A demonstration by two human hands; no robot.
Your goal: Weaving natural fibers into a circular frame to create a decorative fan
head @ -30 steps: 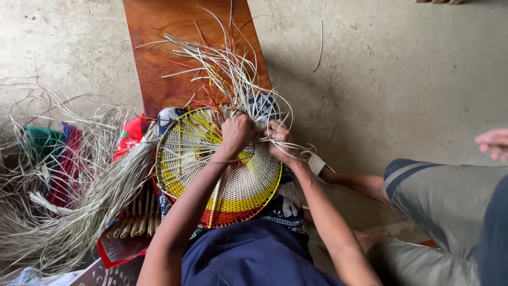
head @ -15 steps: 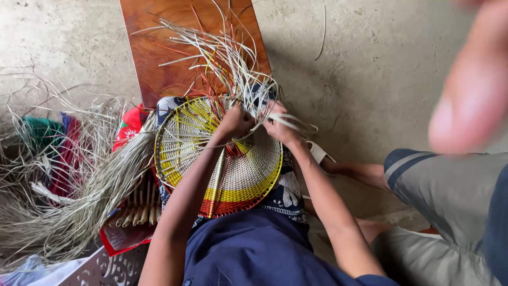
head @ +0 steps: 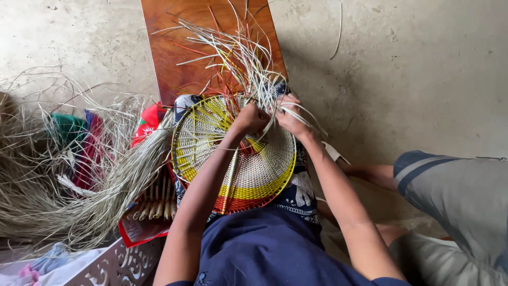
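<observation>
Hands grip the loose strips (head: 248, 63) at the far rim of a round woven tray (head: 238, 159) on the lap: left hand (head: 250, 117) and right hand (head: 292, 117) both closed on strands. Tray looks light and fairly stiff; the strips look springy and thin, best pinched close to the weave.

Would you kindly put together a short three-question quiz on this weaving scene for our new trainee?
1. True or false: both hands grip pale strips at the far edge of the round woven piece.
2. Which colour is the outermost woven band nearest the weaver: A green, B red, C blue?
3. What lies on the floor beyond the woven piece?

Key
1. True: the left hand and right hand both hold the strips.
2. B.
3. A brown wooden board.
</observation>
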